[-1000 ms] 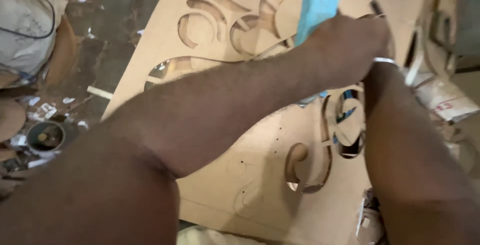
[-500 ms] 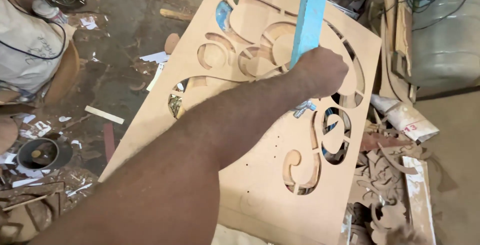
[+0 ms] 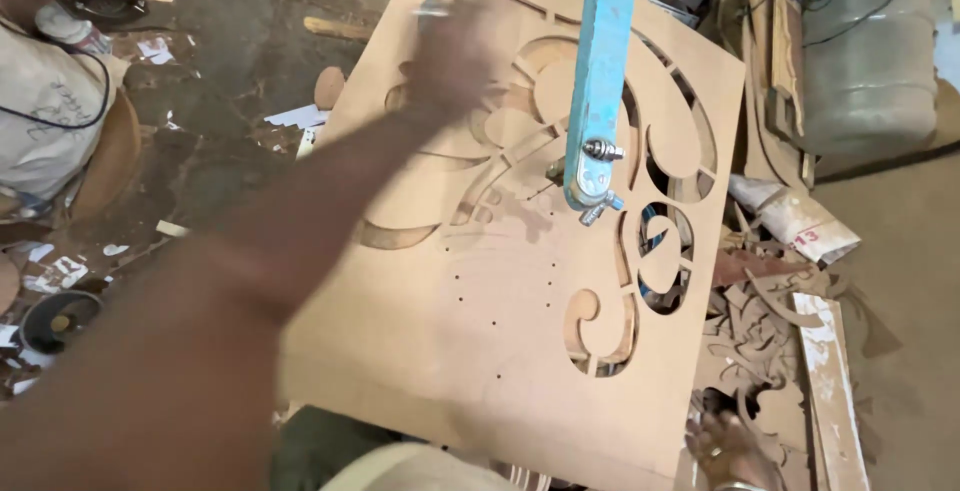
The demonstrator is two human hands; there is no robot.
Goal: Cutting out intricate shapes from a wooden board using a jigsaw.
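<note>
Fingers of the right hand (image 3: 735,446) rest spread on wood scraps (image 3: 760,351) beside the carved board (image 3: 480,331), while farther off the blurred left hand (image 3: 455,56) hovers over its cutouts, grip unreadable, left of the blue saw arm (image 3: 600,81).

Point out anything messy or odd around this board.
Offcuts of cut wood lie heaped on the floor right of the board, with paper scraps scattered on its left. The board itself looks undamaged.
</note>
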